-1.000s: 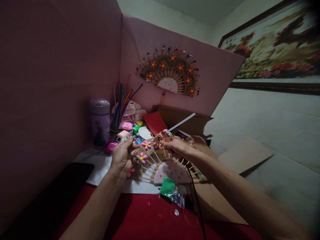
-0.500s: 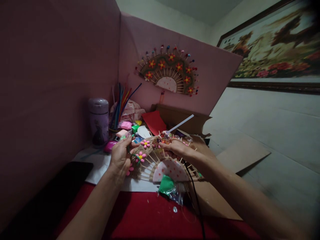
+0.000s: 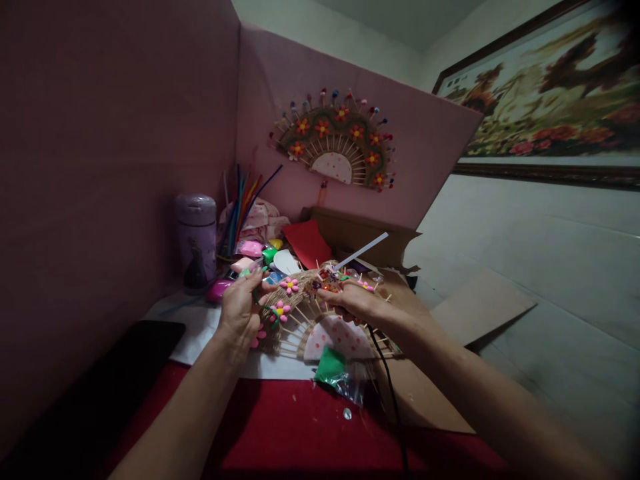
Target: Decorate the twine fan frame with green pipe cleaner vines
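Note:
My right hand (image 3: 357,300) is wrapped round a patterned hot glue gun (image 3: 327,279), with a pale glue stick (image 3: 364,249) jutting from its back and a black cord (image 3: 389,380) trailing below. Between the fingers of my left hand (image 3: 241,303) is a thin green strand (image 3: 261,307), whose lower end reaches a pink flower (image 3: 281,311). Both hands are over a twine-wrapped fan (image 3: 273,337) with wooden sticks, pink clay flowers and a dotted white half-circle (image 3: 333,337) at its base. My right hand covers part of the fan.
A green clay packet (image 3: 331,367) lies before the fan. A purple bottle (image 3: 196,243), colourful pipe cleaners (image 3: 245,210) and bagged clay (image 3: 250,249) are at the back left. Another finished-looking fan (image 3: 333,140) hangs on the pink board. Cardboard (image 3: 425,400) lies at right, a dark flat object (image 3: 150,353) at left.
My right hand and the glue gun have shifted very slightly left and down relative to the fan. My left hand keeps its hold on the green strand; the view has moved slightly.

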Action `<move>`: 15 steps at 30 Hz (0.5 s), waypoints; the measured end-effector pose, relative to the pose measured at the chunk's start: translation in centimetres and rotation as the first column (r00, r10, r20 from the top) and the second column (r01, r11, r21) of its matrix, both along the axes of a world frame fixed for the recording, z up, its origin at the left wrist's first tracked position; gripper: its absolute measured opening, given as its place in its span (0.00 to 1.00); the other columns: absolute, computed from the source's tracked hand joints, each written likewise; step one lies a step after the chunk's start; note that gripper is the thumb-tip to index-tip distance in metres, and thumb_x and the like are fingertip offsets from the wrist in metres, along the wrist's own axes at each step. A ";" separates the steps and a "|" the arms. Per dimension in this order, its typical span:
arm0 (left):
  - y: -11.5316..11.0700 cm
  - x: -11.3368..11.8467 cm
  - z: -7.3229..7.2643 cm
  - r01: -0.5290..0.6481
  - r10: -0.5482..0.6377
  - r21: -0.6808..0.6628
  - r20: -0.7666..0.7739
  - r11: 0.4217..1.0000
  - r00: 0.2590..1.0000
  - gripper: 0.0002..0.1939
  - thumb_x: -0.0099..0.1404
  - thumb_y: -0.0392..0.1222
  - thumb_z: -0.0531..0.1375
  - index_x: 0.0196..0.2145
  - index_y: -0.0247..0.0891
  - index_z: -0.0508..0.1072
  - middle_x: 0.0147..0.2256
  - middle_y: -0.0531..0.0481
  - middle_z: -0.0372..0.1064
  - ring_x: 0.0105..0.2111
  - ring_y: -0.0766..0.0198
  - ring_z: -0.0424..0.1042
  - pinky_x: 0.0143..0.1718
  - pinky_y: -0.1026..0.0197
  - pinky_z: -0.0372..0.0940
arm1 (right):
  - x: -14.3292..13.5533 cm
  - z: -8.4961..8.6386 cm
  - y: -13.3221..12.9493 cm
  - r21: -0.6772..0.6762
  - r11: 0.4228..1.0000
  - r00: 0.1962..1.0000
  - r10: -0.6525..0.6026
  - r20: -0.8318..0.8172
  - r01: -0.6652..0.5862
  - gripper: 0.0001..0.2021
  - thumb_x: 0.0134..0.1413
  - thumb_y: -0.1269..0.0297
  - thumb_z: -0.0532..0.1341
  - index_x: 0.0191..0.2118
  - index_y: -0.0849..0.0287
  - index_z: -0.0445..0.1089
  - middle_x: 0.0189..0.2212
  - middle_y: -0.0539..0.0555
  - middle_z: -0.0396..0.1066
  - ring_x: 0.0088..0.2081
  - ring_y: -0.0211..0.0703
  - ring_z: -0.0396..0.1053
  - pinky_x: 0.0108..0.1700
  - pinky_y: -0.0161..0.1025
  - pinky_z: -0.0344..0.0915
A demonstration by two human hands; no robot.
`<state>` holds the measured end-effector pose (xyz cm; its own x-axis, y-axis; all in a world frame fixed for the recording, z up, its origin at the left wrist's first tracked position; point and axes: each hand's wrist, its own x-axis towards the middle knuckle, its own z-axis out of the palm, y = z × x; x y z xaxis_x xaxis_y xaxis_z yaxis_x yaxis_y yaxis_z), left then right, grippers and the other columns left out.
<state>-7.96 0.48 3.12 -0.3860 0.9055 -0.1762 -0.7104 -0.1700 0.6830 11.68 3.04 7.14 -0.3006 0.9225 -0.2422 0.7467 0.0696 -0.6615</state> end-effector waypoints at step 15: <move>0.0 0.0 -0.1 0.021 -0.021 -0.005 -0.001 1.000 1.000 0.04 0.57 0.34 0.61 0.25 0.32 0.70 0.16 0.51 0.66 0.16 0.67 0.68 0.18 0.67 0.62 | 0.1 -0.2 -0.6 -0.032 0.999 0.999 0.029 -0.028 -0.029 0.27 0.47 0.38 0.56 0.18 0.57 0.52 0.13 0.45 0.53 0.14 0.30 0.51 0.15 0.31 0.48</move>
<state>-7.96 0.52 3.04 -0.3668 0.9126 -0.1807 -0.7134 -0.1512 0.6843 11.78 2.41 6.95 -0.3341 0.9050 -0.2632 0.7259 0.0690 -0.6843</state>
